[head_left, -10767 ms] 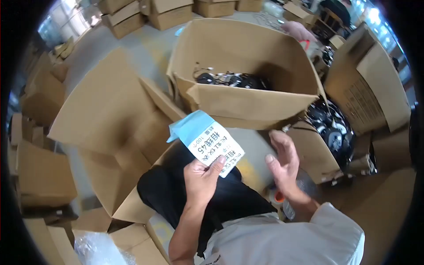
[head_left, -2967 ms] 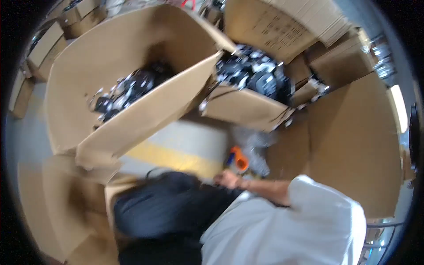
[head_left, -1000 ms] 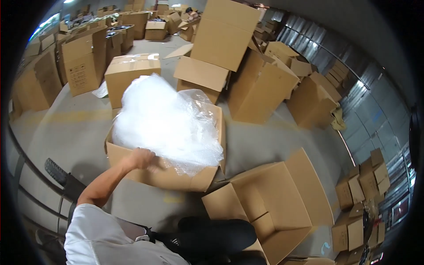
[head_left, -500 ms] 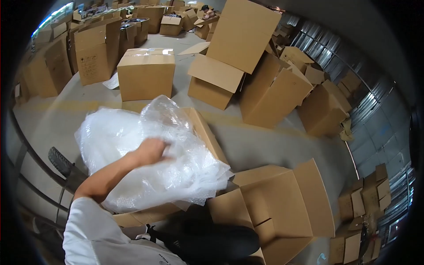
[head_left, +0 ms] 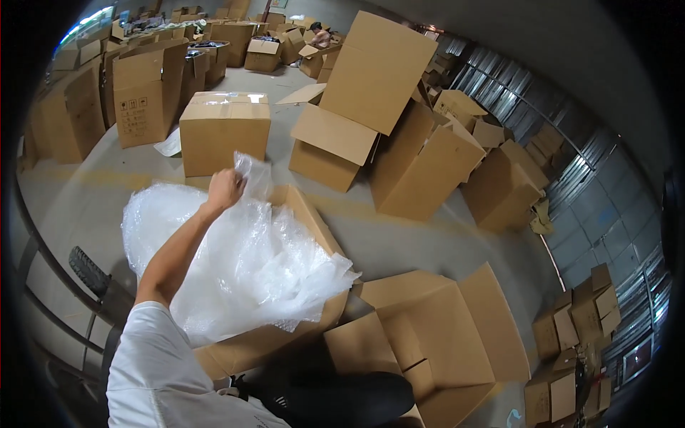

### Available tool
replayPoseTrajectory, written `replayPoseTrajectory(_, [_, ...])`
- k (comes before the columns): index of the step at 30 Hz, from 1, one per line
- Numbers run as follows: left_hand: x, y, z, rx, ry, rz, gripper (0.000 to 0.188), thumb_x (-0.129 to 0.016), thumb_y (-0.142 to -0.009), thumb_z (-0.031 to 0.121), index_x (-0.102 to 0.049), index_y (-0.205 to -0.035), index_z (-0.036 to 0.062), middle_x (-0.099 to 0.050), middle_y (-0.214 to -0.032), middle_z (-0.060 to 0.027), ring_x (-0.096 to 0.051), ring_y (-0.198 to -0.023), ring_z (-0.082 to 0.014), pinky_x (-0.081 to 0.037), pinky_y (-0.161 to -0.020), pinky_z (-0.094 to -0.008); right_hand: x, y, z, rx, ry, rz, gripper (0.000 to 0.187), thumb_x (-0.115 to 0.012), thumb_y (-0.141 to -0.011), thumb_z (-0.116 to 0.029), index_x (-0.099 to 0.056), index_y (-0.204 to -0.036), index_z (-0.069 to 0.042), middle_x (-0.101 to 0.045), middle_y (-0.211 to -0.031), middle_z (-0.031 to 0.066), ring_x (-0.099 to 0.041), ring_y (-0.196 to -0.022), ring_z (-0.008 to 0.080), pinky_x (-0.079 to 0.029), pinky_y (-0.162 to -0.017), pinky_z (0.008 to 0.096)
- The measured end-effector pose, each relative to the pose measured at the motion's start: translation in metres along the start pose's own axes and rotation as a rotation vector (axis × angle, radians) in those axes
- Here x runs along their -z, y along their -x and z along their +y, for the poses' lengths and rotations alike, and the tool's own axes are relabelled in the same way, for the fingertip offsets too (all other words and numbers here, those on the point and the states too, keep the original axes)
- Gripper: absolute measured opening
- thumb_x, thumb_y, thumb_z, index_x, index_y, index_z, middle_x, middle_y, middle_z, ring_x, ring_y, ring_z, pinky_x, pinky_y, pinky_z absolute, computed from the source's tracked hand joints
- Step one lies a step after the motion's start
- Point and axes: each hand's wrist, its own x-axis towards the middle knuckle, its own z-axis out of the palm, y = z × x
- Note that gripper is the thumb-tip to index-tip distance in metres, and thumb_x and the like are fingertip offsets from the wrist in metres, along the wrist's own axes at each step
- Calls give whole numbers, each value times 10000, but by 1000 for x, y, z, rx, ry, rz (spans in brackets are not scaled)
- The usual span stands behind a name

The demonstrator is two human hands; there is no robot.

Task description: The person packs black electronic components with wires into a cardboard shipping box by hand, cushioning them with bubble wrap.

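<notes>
A: Left hand [head_left: 226,189] has moved from mid-heap to the bubble wrap's [head_left: 235,257] far edge; a bunched corner stands raised, suggesting a layer being separated.
B: Fingers [head_left: 237,185]?
A: Curled closed around that corner. Right hand unseen.
B: Count?
A: One wrap heap, bulging over one wrap carton [head_left: 267,348]; one open carton [head_left: 446,314] beside, one taped carton [head_left: 225,146] beyond.

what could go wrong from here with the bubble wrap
The left hand grips only a small part of the bubble wrap, so that bit might tear or slip free. The rest spills over the rim of its box, so a pull could drag it onto the floor. The knee looks close to the open box and might nudge it.
</notes>
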Motion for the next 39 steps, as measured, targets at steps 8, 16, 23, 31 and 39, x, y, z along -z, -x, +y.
replayPoseTrajectory(8, [130, 73, 219, -1210, 480, 380, 305, -697, -801, 131, -692, -1098, 63, -619, -1245, -154, -610, -1102, -319, -467, -937, -479, -14, -59, -143, 456, -146, -4, 368, -599, -991, -163, -543, -1324, -16, -599, -1270, 167, -538, -1186, 259, -417, -1038, 336])
replayPoseTrajectory(16, [89, 271, 308, -1587, 561, 4, 454, -591, -817, 257, -614, -1228, 67, -571, -1295, -125, -561, -1175, -260, -475, -845, -373, -65, -115, -223, 406, -280, -569, 327, -736, -834, -37, -663, -1142, 46, -687, -1032, 109, -631, -945, 205, -507, -848, 321])
replayPoseTrajectory(23, [41, 232, 337, -1013, 1035, -597, 756, -683, -859, 542, -511, -1340, -16, -496, -1381, -247, -506, -1230, -436, -413, -1031, -503, -8, -103, -143, 526, -432, 39, 265, -720, -909, -163, -691, -1004, 83, -661, -1034, 99, -587, -920, 158, -468, -813, 294])
replayPoseTrajectory(31, [-16, 313, 409, -1224, 1332, -1489, 617, -672, -920, 450, -502, -1322, 14, -575, -1227, -182, -575, -1111, -274, -444, -950, -372, 1, -97, -79, 293, -1166, 20, 446, -684, -942, -294, -591, -1227, 36, -622, -1226, 190, -611, -1110, 285, -473, -999, 476])
replayPoseTrajectory(39, [-24, 330, 434, -1377, 1085, -885, 722, -759, -814, 441, -509, -1355, 34, -546, -1246, -155, -547, -1106, -351, -402, -998, -441, 53, -95, -23, 209, -1711, 90, 492, -454, -1045, -314, -430, -1460, -51, -439, -1496, 159, -417, -1366, 346, -301, -1160, 547])
